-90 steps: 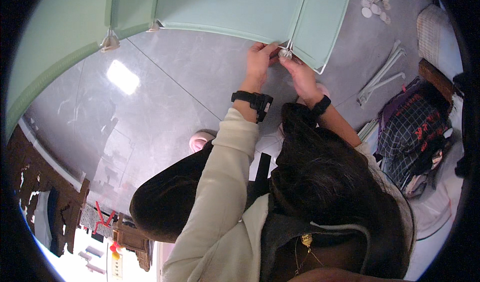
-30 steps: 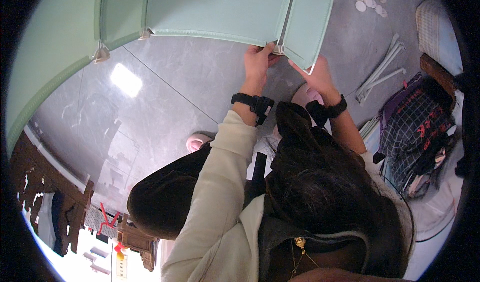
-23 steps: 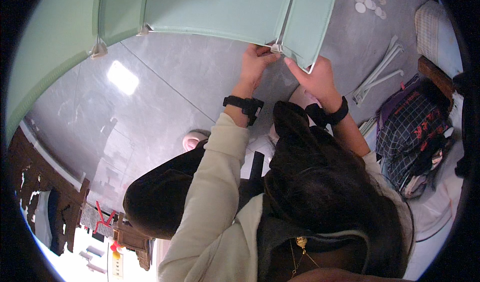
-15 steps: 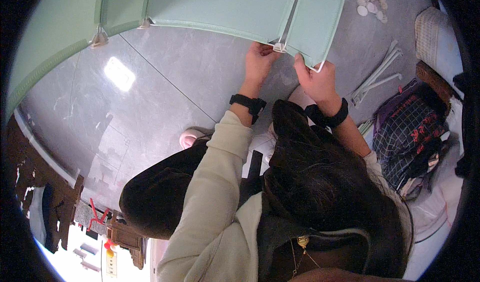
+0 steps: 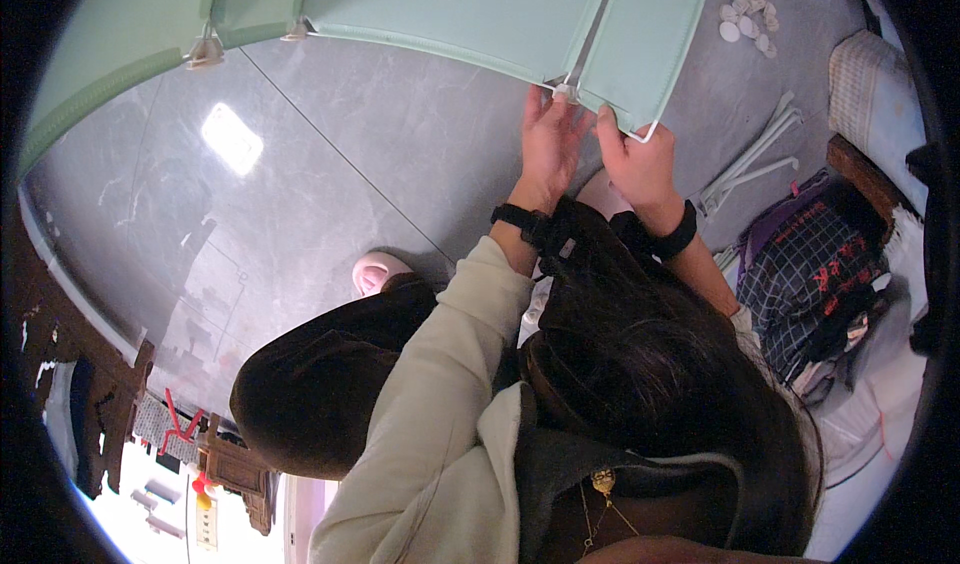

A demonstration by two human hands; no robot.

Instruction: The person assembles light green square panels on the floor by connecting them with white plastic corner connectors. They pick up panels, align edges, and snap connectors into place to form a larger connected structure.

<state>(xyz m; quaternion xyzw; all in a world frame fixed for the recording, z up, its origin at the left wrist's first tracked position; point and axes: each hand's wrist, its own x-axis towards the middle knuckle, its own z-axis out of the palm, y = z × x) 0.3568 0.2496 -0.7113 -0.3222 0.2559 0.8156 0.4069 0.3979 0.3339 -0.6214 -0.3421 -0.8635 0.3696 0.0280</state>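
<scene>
A light green fabric panel assembly [image 5: 450, 14] with thin white rods along its edges spans the top of the view. White plastic connectors join its sections at the lower edge. Below the right-hand joint, my left hand [image 5: 550, 149] has its fingers raised around a white connector [image 5: 566, 92], which they partly cover. My right hand [image 5: 640, 164] grips the lower corner of the end panel [image 5: 645, 54], thumb on the fabric, beside the bent white rod [image 5: 648, 134]. Another connector [image 5: 206, 54] hangs at the left joint, away from both hands.
Several white round pieces [image 5: 745, 9] lie on the grey tiled floor [image 5: 300, 164] at the far right. Nearer are loose white rods [image 5: 750, 154] and a dark checked cloth bag [image 5: 815, 264]. A pink slipper [image 5: 378, 272] shows beside my bent leg.
My left hand has moved slightly right and turned, its fingers now reaching up at the connector. The panels have shifted a little to the right; my right hand keeps its grip.
</scene>
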